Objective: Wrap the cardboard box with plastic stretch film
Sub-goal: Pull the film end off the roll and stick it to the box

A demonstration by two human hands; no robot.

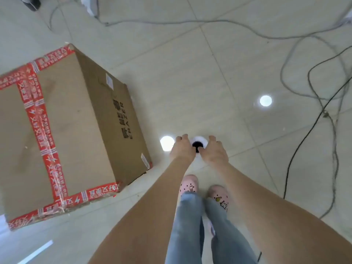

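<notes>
Our left hand (182, 148) and right hand (214, 152) curl round the film roll (200, 139); probably light but slick, so we'd hold its core.

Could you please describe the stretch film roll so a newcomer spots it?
Find the red-taped cardboard box on the floor. Right of it, the left hand and right hand flank the stretch film roll. Unlike the plain bright light reflections nearby, it has a dark centre hole.

Bright overhead light left two round white glare spots (265, 101) on the glossy pale tiled floor (190, 82); edges bent, everything slightly blurred.
</notes>
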